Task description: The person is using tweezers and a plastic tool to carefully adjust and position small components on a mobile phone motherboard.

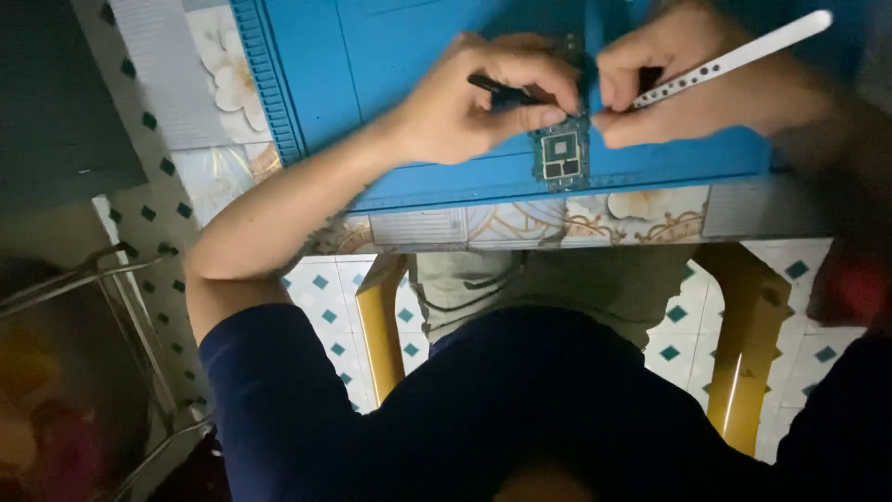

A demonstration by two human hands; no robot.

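Observation:
A narrow green circuit board (562,153) with a square chip lies on a blue work mat (372,56) near the table's front edge. My left hand (483,98) is closed around a thin black tool (506,91), its tip pointing toward the board. My right hand (688,79) grips a white tool with a row of holes (743,56), whose far end sticks out to the upper right; its tip sits just above the board's right side. Both hands crowd the board's upper part and hide it.
The mat lies on a table covered with a floral, patterned cloth (595,218). Below are yellow furniture legs (376,321) and a white tiled floor with teal diamonds (325,297). A metal wire rack (121,307) stands at the left.

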